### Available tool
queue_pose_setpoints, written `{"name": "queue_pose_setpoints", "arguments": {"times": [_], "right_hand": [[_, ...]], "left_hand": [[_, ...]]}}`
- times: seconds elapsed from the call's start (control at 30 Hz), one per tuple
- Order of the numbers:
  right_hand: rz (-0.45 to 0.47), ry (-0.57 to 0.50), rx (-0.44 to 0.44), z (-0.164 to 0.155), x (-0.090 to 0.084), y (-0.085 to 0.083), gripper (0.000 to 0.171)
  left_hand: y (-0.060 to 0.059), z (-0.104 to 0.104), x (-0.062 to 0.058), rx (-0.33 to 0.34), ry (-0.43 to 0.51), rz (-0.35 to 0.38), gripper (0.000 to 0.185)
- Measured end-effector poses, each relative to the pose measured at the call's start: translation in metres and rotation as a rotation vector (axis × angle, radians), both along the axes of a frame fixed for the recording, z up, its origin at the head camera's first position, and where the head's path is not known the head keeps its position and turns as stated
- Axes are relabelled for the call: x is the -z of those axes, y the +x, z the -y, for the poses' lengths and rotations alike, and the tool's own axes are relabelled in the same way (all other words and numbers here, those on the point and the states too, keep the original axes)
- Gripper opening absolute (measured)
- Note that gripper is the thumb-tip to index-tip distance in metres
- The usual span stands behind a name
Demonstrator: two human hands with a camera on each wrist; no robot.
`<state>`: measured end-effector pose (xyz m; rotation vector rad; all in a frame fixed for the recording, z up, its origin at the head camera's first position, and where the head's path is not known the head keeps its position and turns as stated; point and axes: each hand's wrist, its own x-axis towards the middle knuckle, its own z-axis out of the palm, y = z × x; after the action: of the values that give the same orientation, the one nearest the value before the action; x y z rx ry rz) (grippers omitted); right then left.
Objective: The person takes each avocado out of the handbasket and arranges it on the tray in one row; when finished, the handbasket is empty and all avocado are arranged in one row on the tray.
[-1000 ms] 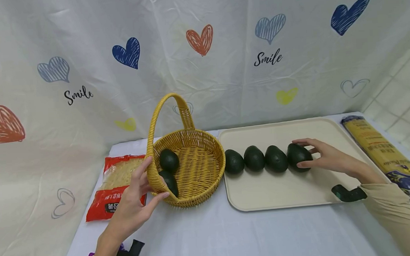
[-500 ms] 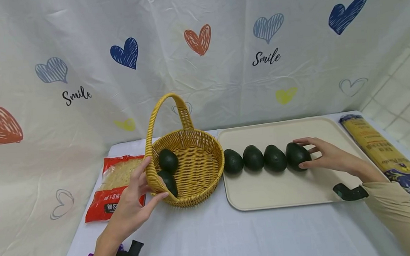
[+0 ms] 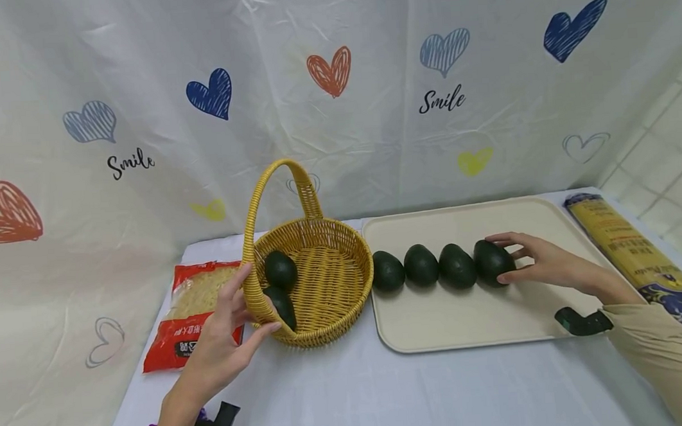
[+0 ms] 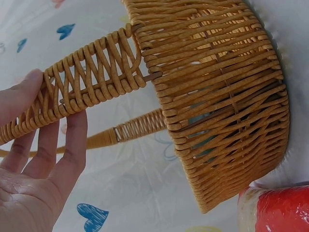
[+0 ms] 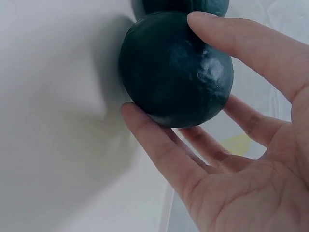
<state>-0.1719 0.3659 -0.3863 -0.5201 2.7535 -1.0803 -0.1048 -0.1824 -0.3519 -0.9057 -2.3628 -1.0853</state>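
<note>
A yellow wicker basket stands left of the tray, its tall handle arching over it. My left hand holds that handle low on its left side, thumb on one face and fingers on the other. Two dark green avocados lie inside the basket, the nearer one partly hidden by the handle. More avocados form a row on the beige tray. At the row's right end, my right hand grips the last avocado between thumb and fingers; it appears to rest on the tray.
A red pasta bag lies left of the basket, partly behind my left hand. Beyond the tray's right edge is a long yellow and blue pasta packet. A heart-printed curtain hangs behind the table.
The avocado under my right hand has shifted very slightly left, and the thumb sits a little differently on it. My left hand keeps its hold on the basket handle.
</note>
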Motion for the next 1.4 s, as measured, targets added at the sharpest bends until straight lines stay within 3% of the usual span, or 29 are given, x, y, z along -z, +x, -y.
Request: {"name": "queue_pose_setpoints", "arguments": {"times": [0.67, 1.03, 1.4], "right_hand": [[-0.011, -0.044, -0.044, -0.004, -0.003, -0.001, 0.079], [-0.061, 0.001, -0.033, 0.005, -0.028, 0.001, 0.080], [-0.089, 0.100, 0.015, -0.001, -0.002, -0.002, 0.070]], "left_hand": [[-0.001, 0.001, 0.000, -0.017, -0.021, 0.005, 0.118], [-0.001, 0.001, -0.001, -0.013, -0.011, 0.015, 0.118], [0.000, 0.000, -0.001, -0.022, -0.017, 0.028, 0.117]]}}
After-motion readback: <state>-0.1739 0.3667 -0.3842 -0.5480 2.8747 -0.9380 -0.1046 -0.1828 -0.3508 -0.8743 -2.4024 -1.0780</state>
